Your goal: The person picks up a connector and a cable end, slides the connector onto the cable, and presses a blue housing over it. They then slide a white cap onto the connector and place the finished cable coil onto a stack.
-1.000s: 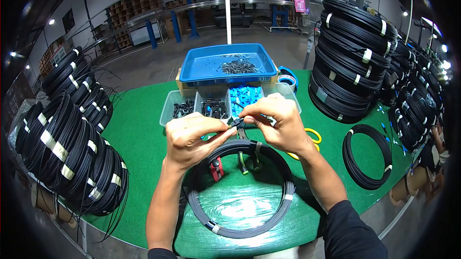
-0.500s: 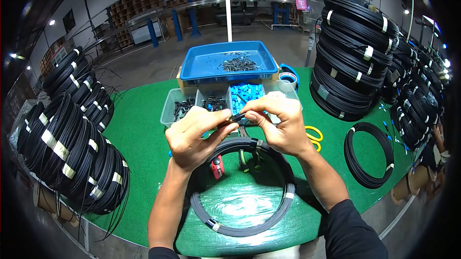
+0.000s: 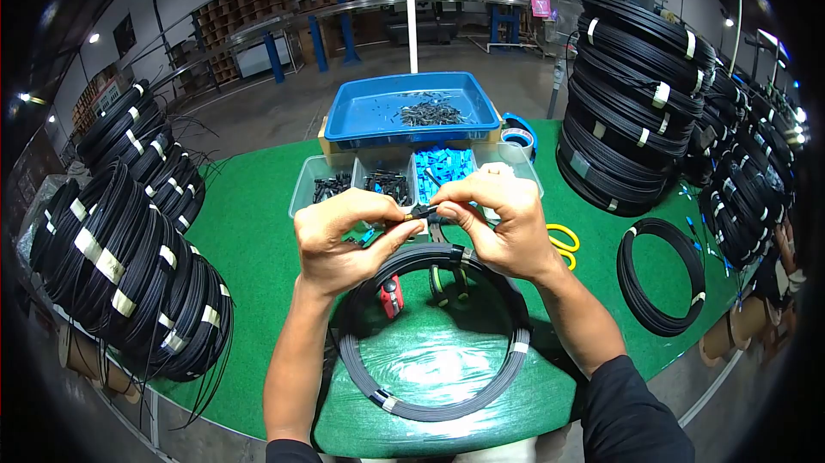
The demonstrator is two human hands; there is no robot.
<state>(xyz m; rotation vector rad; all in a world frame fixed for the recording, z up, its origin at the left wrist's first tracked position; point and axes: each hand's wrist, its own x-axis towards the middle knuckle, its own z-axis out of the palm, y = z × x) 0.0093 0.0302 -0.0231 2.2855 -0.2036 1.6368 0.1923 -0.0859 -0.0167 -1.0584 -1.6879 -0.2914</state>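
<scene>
Both hands meet above a coil of black cable on the green table. My left hand is closed, with thumb and forefinger pinching one end of a small black connector piece. From the other side, my right hand pinches the same piece. Its finer details are too small to make out. A bit of teal-blue shows by the left fingers. Within the coil lie a red tool and a tool with green-and-black handles.
Behind the hands stands a clear divided bin with black parts and blue connectors. Beyond it is a blue tray. Cable stacks rise left and right. Yellow-handled scissors lie near a smaller coil.
The left fingers have shifted slightly and spread, so more of the black piece and the teal-blue bit show. The right hand keeps its pinch in nearly the same place.
</scene>
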